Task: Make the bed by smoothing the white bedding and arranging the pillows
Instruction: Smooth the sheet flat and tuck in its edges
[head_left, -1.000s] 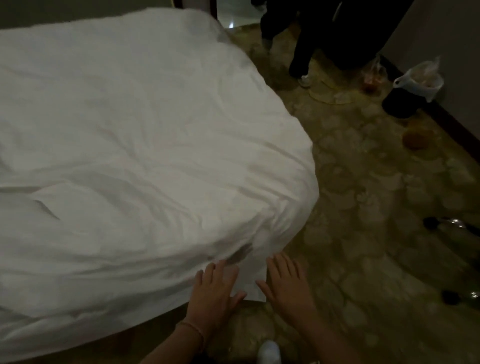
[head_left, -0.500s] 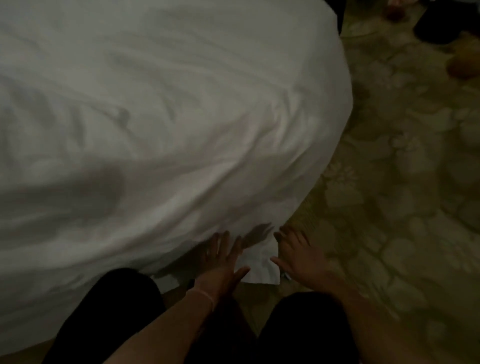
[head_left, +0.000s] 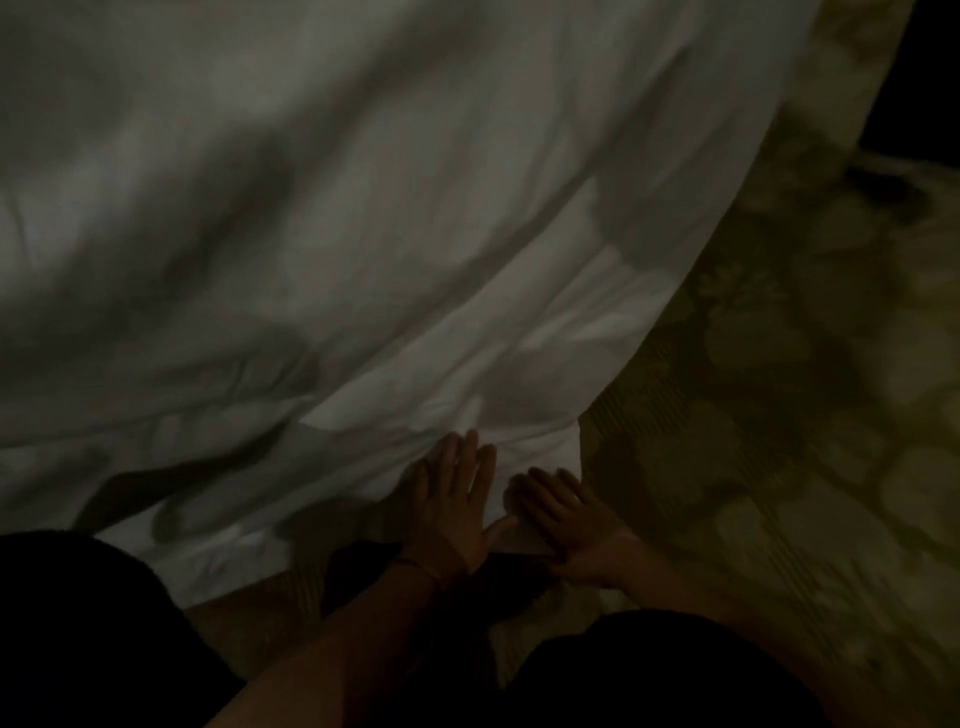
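Closer than half a second back: view dropped, bedding now filling most of the frame, hands shifted right of centre. Left hand (head_left: 457, 504) is laid flat, fingers straight and slightly spread, on the hanging corner of the bedding (head_left: 363, 234) at lower centre. Right hand (head_left: 569, 525) is pressed just beside it, fingers straight, on the same corner edge. Nothing is gripped. Patterned carpet (head_left: 779, 415) is seen at right; dark knees at bottom.

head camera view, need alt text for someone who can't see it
Two hands press flat, side by side, on the hanging corner of white bedding: left hand with straight fingers, right hand beside it. Patterned carpet lies to the right; the dim picture is blurred.
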